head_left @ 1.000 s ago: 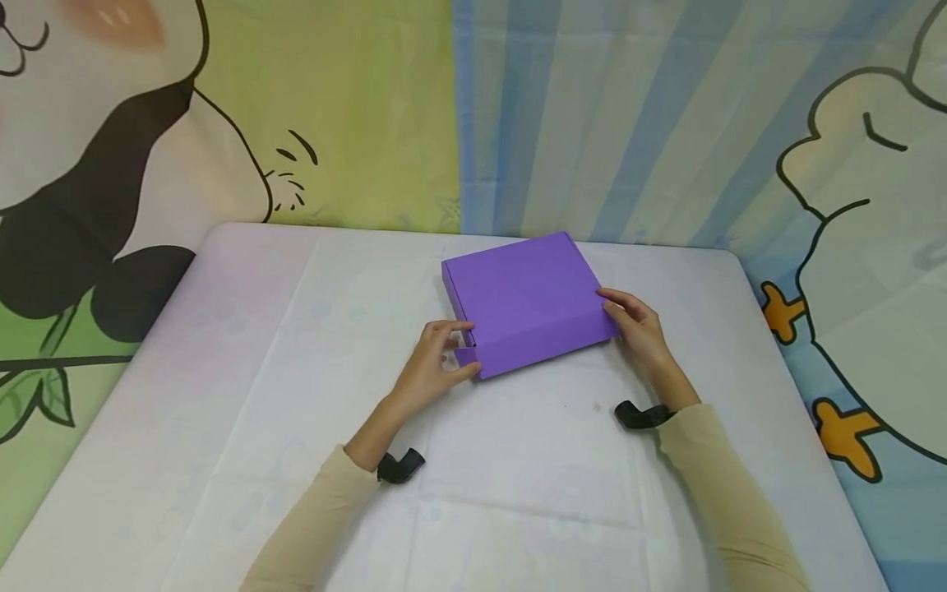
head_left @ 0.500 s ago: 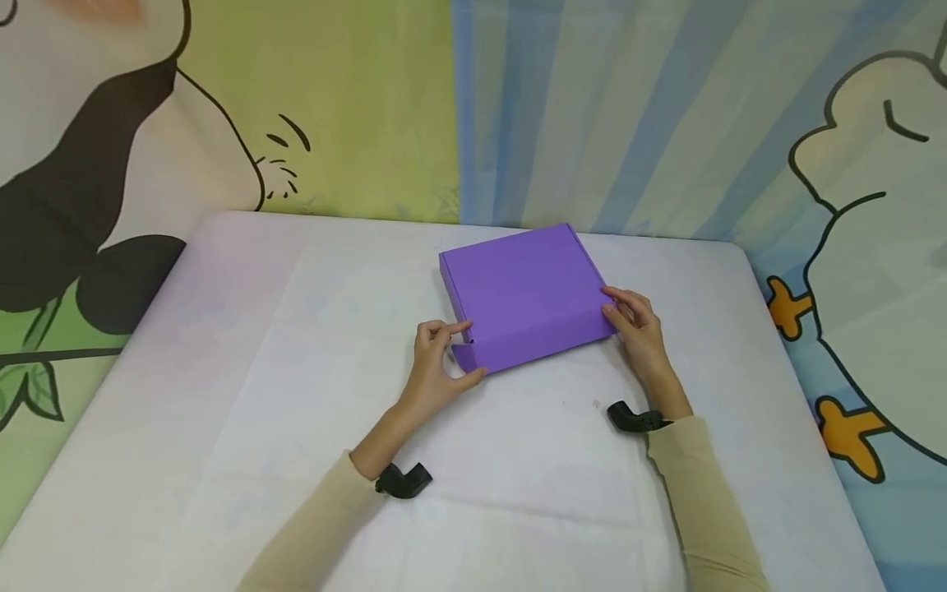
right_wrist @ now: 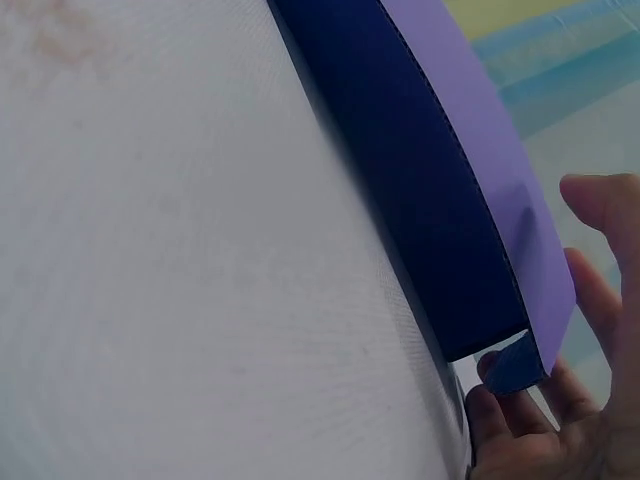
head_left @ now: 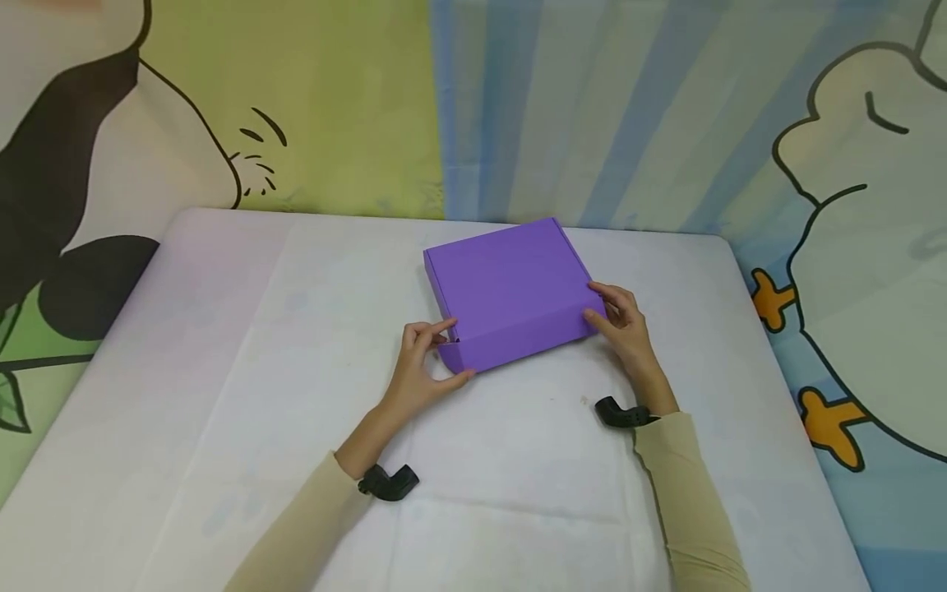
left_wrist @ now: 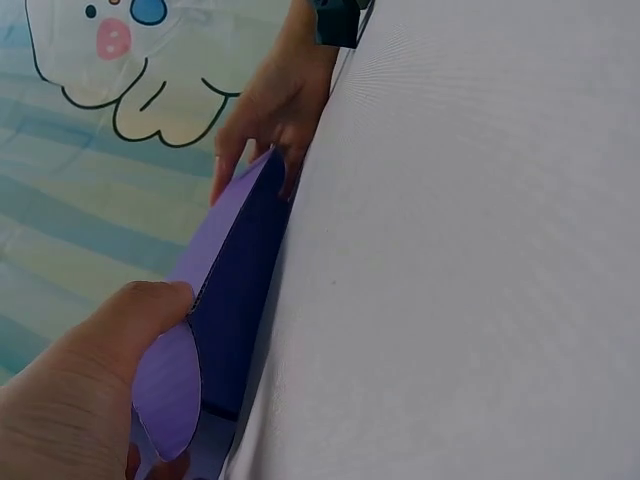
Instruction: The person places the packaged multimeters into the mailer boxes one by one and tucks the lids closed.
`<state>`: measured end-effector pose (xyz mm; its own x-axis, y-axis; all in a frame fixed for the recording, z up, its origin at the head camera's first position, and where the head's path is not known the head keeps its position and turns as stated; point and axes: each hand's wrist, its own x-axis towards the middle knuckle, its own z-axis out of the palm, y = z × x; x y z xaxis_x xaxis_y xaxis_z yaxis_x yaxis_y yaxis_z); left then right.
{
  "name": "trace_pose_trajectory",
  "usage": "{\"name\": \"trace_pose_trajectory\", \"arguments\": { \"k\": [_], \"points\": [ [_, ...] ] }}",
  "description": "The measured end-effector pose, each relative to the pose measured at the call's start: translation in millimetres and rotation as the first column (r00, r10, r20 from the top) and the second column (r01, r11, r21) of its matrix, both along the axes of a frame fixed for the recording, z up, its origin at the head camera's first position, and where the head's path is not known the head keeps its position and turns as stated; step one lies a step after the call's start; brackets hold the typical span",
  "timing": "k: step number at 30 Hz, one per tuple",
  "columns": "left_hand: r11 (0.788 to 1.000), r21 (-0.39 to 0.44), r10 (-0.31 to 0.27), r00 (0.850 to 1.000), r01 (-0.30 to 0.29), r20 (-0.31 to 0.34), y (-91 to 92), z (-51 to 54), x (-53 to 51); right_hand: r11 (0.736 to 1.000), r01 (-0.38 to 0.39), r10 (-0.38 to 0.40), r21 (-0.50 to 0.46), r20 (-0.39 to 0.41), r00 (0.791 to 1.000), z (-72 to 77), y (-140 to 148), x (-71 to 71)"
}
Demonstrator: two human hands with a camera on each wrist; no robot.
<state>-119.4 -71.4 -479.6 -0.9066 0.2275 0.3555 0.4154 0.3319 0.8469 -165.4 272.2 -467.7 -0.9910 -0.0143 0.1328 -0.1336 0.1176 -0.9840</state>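
Note:
A flat purple cardboard box lies near the table's far edge, its lid over it and the lid's front flap tilted out from the front wall. At the front left corner my left hand holds the flap, thumb at its lower edge and index finger on the box's side. The left wrist view shows a rounded side tab between that thumb and the fingers. My right hand grips the front right corner. In the right wrist view, its fingers lie around a small side tab. The box's inside is hidden.
A white cloth covers the table. Behind it hang a green-yellow and blue striped backdrop and printed cartoon figures. Black wrist devices sit at both wrists, below beige sleeves.
The left side tab, which stuck out, now lies turned in along the box's corner, with my left thumb and finger still there. My right hand stays at its corner. The head view has shifted slightly.

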Motion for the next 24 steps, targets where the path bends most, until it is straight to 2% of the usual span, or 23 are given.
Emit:
{"name": "trace_pose_trajectory", "arguments": {
  "k": [4,10,13,17,20,24],
  "points": [
    [1.000,-0.029,0.006,0.999,-0.007,-0.033,-1.6,1.0,-0.1,1.000,-0.012,0.012,-0.005,0.001,1.000,-0.3,-1.0,0.0],
    [1.000,-0.026,-0.013,0.995,0.010,-0.103,-2.3,-0.4,-2.1,0.999,-0.052,0.051,-0.015,-0.017,0.999,-1.2,0.4,1.0],
    [1.000,-0.005,-0.021,0.996,0.021,-0.083,-2.3,-0.7,-1.5,0.999,-0.052,0.051,-0.005,-0.017,0.999,-1.6,0.6,0.9],
    [0.996,0.077,-0.054,0.999,0.054,-0.002,-2.0,1.0,-0.6,0.999,-0.031,0.031,0.011,-0.015,0.999,-0.6,0.6,0.7],
    [0.991,0.121,-0.064,0.997,0.058,0.039,-2.2,2.3,0.1,1.000,0.001,0.000,0.029,-0.023,1.000,6.9,-2.6,3.5],
    [0.996,0.082,-0.028,0.999,0.025,0.033,-1.9,5.8,1.5,0.998,0.045,-0.043,0.051,-0.030,0.999,19.3,-7.6,8.7]
  ]
}}
